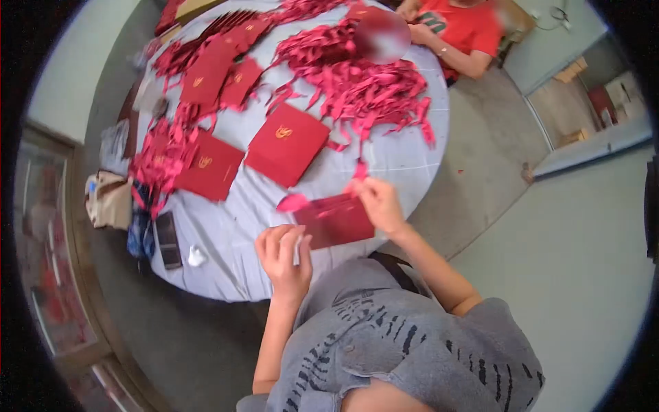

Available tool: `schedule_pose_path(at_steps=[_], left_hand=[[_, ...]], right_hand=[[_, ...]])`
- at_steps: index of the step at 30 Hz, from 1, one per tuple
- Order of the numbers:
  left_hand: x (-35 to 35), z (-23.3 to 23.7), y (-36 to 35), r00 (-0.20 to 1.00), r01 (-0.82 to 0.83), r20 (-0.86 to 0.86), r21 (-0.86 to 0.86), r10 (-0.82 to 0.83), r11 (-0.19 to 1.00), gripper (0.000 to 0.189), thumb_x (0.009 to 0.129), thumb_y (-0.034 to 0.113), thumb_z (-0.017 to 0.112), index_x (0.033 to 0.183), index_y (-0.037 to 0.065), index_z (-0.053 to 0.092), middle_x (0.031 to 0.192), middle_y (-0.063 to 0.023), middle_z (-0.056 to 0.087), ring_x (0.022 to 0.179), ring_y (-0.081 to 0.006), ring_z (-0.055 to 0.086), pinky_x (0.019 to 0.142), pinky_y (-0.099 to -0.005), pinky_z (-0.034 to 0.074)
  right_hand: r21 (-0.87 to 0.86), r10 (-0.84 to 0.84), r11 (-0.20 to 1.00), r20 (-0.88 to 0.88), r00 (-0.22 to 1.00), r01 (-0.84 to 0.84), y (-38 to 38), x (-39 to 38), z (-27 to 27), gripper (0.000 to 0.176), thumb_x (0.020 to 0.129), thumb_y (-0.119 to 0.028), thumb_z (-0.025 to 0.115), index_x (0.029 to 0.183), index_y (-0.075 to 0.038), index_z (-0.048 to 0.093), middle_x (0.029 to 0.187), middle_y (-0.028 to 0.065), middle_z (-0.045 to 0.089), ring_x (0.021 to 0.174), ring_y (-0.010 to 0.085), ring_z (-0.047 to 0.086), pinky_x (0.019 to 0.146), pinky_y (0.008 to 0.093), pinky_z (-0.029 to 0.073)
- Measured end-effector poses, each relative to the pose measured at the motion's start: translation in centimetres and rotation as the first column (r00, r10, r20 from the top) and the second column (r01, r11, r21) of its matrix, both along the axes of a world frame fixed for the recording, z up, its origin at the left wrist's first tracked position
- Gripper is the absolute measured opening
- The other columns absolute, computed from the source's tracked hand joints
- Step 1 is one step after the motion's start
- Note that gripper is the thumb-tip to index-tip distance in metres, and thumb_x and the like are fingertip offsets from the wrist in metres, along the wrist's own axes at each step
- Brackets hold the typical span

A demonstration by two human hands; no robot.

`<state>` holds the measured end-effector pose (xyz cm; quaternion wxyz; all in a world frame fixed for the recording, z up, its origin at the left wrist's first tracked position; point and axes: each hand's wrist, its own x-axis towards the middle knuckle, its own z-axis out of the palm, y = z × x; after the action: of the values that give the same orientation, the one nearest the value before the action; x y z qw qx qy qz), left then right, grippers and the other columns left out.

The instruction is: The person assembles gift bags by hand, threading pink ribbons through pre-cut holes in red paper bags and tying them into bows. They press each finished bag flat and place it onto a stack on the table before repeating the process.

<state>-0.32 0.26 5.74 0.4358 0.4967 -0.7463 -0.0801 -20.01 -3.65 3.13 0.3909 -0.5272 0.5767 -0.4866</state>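
Observation:
A flat dark red paper bag point(336, 223) is held in front of me, low over the near edge of the table. My right hand point(382, 207) pinches its upper right corner, where a bright pinkish-red ribbon point(360, 172) rises beside the fingers. At the left end, my left hand point(283, 257) has curled fingers and thumb on the bag's edge; a pale sliver shows between them, too small to name. A ribbon loop point(293, 202) sticks out at the upper left. Just beyond lies a stack of dark red bags point(287, 145) with a gold emblem.
The round table point(257, 261) has a white cover. A large ribbon heap point(371, 93) lies across it, with more stacked bags point(209, 165) at left. A dark phone-like object point(167, 240) is near the left edge. Another person in a red shirt point(467, 31) sits opposite.

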Motion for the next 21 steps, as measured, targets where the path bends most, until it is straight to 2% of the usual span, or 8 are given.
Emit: schedule_pose_path(at_steps=[1, 3, 5, 6, 9, 12, 16, 21], left_hand=[[0.8, -0.4, 0.0, 0.998, -0.047, -0.037, 0.033, 0.049, 0.998, 0.018, 0.073, -0.003, 0.063, 0.09, 0.004, 0.062, 0.085, -0.0088, 0.06, 0.084, -0.0269, 0.054, 0.078, -0.0352, 0.04], [1.6, -1.2, 0.4, 0.979, -0.018, -0.178, 0.416, 0.1, 0.909, 0.013, 0.081, 0.009, 0.059, 0.089, -0.001, 0.06, 0.085, -0.0128, 0.059, 0.085, -0.0288, 0.054, 0.078, -0.0355, 0.041], [1.6, -2.5, 0.4, 0.92, 0.128, -0.355, 0.672, 0.166, 0.729, 0.035, 0.092, 0.027, 0.048, 0.087, -0.006, 0.059, 0.085, -0.0125, 0.062, 0.083, -0.024, 0.056, 0.079, -0.0319, 0.041], [1.5, -2.7, 0.3, 0.916, 0.124, -0.36, 0.67, 0.175, 0.732, 0.035, 0.092, 0.027, 0.048, 0.087, -0.006, 0.059, 0.085, -0.0125, 0.062, 0.083, -0.024, 0.056, 0.079, -0.0319, 0.041], [1.6, -3.1, -0.9, 0.634, 0.497, -0.696, 0.701, 0.338, 0.511, 0.037, 0.094, 0.029, 0.046, 0.099, -0.004, 0.061, 0.097, -0.0084, 0.065, 0.09, -0.011, 0.057, 0.084, -0.0292, 0.041], [1.0, -2.1, -2.0, 0.456, 0.649, -0.852, 0.517, 0.258, 0.558, 0.034, 0.093, 0.027, 0.048, 0.104, -0.002, 0.061, 0.098, -0.007, 0.065, 0.089, -0.0096, 0.057, 0.085, -0.0288, 0.041], [1.6, -0.8, -3.3, 0.57, 0.637, -0.816, 0.513, 0.097, 0.575, 0.03, 0.094, 0.024, 0.046, 0.105, 0.001, 0.062, 0.101, -0.0081, 0.065, 0.086, -0.0122, 0.06, 0.083, -0.0285, 0.044], [1.3, 0.8, -5.0, 0.394, 0.678, -0.905, 0.404, 0.16, 0.614, 0.027, 0.096, 0.026, 0.04, 0.093, 0.003, 0.055, 0.096, -0.014, 0.065, 0.086, -0.022, 0.064, 0.073, -0.0299, 0.048]], right_hand=[[-0.018, -0.026, 1.0, -0.043, 0.999, 0.026, -0.3, -0.6, -0.3, 0.026, 0.09, -0.018, 0.052, 0.078, 0.002, 0.063, 0.053, 0.0046, 0.048, 0.054, 0.0071, 0.041, 0.049, 0.0278, 0.036], [-0.072, -0.027, 0.997, 0.048, 0.998, 0.03, -0.4, -0.7, 0.0, 0.027, 0.09, -0.018, 0.053, 0.078, 0.003, 0.063, 0.053, 0.0033, 0.048, 0.054, 0.0071, 0.041, 0.049, 0.0267, 0.036], [-0.024, 0.023, 0.999, -0.029, 0.999, -0.024, 0.1, -0.5, 1.1, 0.026, 0.09, -0.017, 0.054, 0.077, 0.004, 0.063, 0.054, 0.002, 0.048, 0.055, 0.0067, 0.042, 0.05, 0.0256, 0.035], [-0.01, 0.044, 0.999, -0.014, 0.999, -0.044, 0.2, -0.2, 1.0, 0.026, 0.09, -0.017, 0.054, 0.077, 0.004, 0.062, 0.054, 0.0019, 0.047, 0.055, 0.0065, 0.041, 0.05, 0.0253, 0.035], [-0.005, 0.127, 0.992, -0.015, 0.992, -0.127, 0.4, 0.3, 0.7, 0.027, 0.09, -0.018, 0.054, 0.076, 0.003, 0.062, 0.058, 0.0012, 0.049, 0.058, 0.0059, 0.043, 0.053, 0.0245, 0.037], [0.058, 0.194, 0.98, -0.054, 0.979, -0.191, 0.4, 0.4, 0.7, 0.026, 0.09, -0.018, 0.055, 0.076, 0.003, 0.061, 0.061, 0.0016, 0.052, 0.061, 0.0061, 0.046, 0.056, 0.024, 0.039], [-0.037, 0.184, 0.982, -0.076, 0.98, -0.187, 0.3, 0.8, 0.6, 0.025, 0.089, -0.017, 0.055, 0.076, 0.004, 0.061, 0.053, 0.0039, 0.044, 0.054, 0.006, 0.04, 0.048, 0.0271, 0.034], [-0.009, 0.196, 0.98, -0.141, 0.97, -0.2, 0.3, 0.9, 0.9, 0.026, 0.088, -0.017, 0.056, 0.073, 0.004, 0.058, 0.053, 0.0077, 0.041, 0.053, 0.0071, 0.038, 0.048, 0.0286, 0.034]])
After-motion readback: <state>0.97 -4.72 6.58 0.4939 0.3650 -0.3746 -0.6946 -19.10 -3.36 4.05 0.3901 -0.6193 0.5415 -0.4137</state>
